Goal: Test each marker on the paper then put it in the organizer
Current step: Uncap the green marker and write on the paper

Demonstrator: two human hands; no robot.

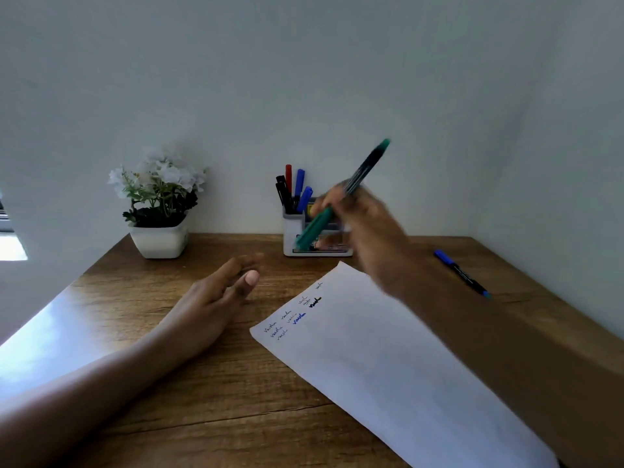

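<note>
My right hand (pixel 363 224) grips a green marker (pixel 317 228) in the air, just in front of the white organizer (pixel 293 236). The marker's green cap end points down-left and its tail sticks up to the right; it is blurred. Several black, red and blue markers (pixel 294 190) stand in the organizer's back-left compartment. The white paper (pixel 388 359) lies on the desk below, with small scribbles in black, blue and red near its upper left edge. My left hand (pixel 219 298) rests on the desk left of the paper, fingers relaxed and holding nothing.
A blue marker (pixel 461 273) lies on the wooden desk (pixel 219 400) at the right, near the wall. A white pot of white flowers (pixel 158 204) stands at the back left. The desk meets walls behind and on the right.
</note>
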